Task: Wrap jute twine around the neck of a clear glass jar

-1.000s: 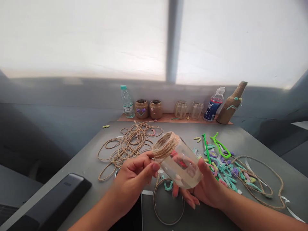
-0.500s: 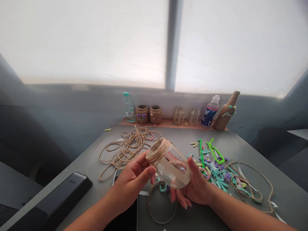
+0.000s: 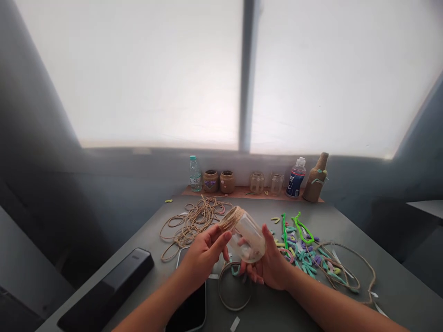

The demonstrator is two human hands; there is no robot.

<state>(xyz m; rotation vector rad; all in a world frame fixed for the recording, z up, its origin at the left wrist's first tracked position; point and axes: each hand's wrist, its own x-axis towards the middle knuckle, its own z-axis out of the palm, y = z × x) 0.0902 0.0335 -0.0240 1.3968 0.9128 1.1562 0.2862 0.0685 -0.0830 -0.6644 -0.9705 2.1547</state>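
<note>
At the far left of the table (image 3: 145,240), a black box-like object (image 3: 107,290) is laid, with a dark-screened phone (image 3: 188,306) partly covered by the left forearm. Beyond it, a loose heap of twine (image 3: 199,219) is spread. By the left hand (image 3: 204,253), the corded rim of a glass jar (image 3: 251,240) is pinched between thumb and fingers; whether a free twine end is also gripped cannot be told. Behind, two jars fully wrapped in twine (image 3: 227,182) are stood, bits of decoration fixed to them. The glass jar is held tilted above the table, mouth toward the left: only its neck is seen bound in twine, while its body is bare and undecorated, so by judgement just a small part has been covered. Its lower end is cupped by the right hand (image 3: 275,267), thumb along the side. Two unwrapped jars (image 3: 257,183) are set behind. Farther right, coloured fuzzy pieces (image 3: 306,260) are scattered, a wrapped and decorated bottle (image 3: 314,188) is stood at the back, and a looser twine coil (image 3: 371,267) is laid.
</note>
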